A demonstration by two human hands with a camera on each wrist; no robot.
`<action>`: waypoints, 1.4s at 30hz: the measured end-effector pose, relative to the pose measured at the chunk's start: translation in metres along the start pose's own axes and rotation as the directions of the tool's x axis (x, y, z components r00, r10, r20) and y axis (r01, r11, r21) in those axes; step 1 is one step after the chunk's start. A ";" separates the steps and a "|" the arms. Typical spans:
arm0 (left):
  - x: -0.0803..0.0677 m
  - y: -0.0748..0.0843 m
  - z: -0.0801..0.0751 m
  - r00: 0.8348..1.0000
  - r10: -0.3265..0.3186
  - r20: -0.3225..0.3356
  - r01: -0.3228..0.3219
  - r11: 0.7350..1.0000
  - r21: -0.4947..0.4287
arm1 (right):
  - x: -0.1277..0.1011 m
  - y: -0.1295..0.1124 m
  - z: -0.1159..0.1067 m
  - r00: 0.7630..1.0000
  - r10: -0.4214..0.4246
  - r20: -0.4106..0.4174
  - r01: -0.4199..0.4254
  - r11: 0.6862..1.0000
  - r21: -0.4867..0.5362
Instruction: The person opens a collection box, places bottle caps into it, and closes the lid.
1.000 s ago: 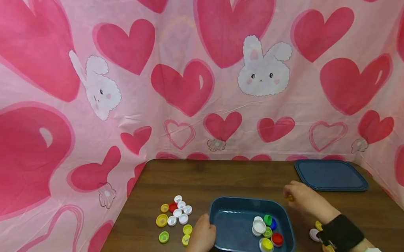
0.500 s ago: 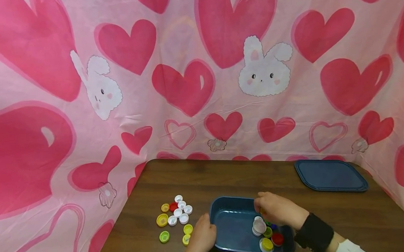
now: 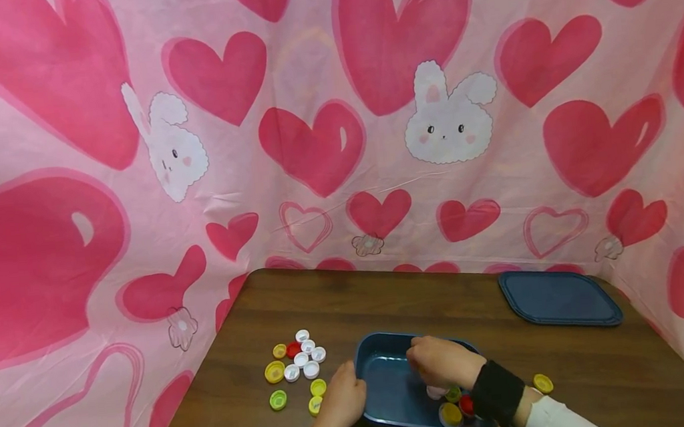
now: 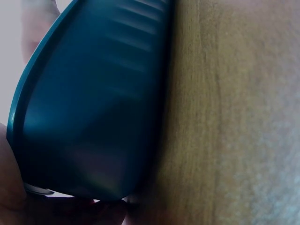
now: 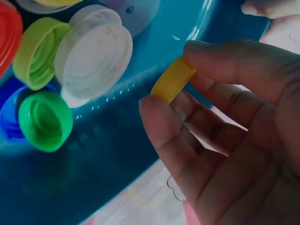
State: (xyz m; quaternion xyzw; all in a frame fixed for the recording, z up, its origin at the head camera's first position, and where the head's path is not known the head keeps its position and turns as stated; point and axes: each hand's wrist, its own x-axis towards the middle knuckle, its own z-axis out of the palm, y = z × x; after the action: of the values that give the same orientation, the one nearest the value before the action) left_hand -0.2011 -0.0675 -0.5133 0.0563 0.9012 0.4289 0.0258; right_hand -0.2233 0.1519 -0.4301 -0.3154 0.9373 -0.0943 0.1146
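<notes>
A blue tray (image 3: 386, 387) sits on the brown table near its front edge. My left hand (image 3: 341, 401) grips the tray's left rim; the left wrist view shows the tray's outer wall (image 4: 93, 103) close up. My right hand (image 3: 435, 362) hovers inside the tray, over its middle. Its thumb and forefinger pinch a yellow bottle cap (image 5: 172, 79) on edge. Below that hand, several caps lie in the tray: white (image 5: 96, 54), green (image 5: 44, 121), light green (image 5: 35, 51), red (image 5: 7, 33) and blue (image 5: 9, 117).
Several loose caps (image 3: 298, 366), white, yellow, red and green, lie on the table left of the tray. A single yellow cap (image 3: 542, 383) lies to the right. The tray's blue lid (image 3: 560, 298) rests at the back right. Pink heart-print cloth walls the table on three sides.
My right hand has moved left with the yellow cap, from the table right of the tray to above the tray's middle. The left hand has stayed on the rim.
</notes>
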 end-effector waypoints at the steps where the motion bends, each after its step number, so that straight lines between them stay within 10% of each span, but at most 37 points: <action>1: 0.000 0.000 0.000 1.000 0.000 0.001 0.000 1.000 -0.003 | 0.001 -0.001 0.001 1.000 0.001 0.001 -0.001 1.000 -0.008; 25: -0.001 0.000 0.005 1.000 0.001 0.004 -0.001 1.000 -0.018 | 0.009 -0.003 0.008 0.984 0.166 0.065 -0.162 0.985 -0.062; 36: -0.001 -0.001 0.005 1.000 -0.001 0.006 0.001 1.000 -0.027 | -0.018 0.011 -0.013 0.992 0.047 -0.117 -0.048 0.999 -0.005; 42: -0.002 -0.001 0.004 1.000 -0.006 0.002 0.006 1.000 -0.029 | -0.037 0.027 -0.024 0.979 0.126 -0.160 -0.119 0.991 0.053</action>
State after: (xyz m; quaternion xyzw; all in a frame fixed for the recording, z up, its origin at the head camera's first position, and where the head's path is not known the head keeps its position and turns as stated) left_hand -0.1990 -0.0651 -0.5162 0.0537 0.8949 0.4420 0.0286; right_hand -0.2165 0.1987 -0.4079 -0.2457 0.9589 -0.1328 0.0500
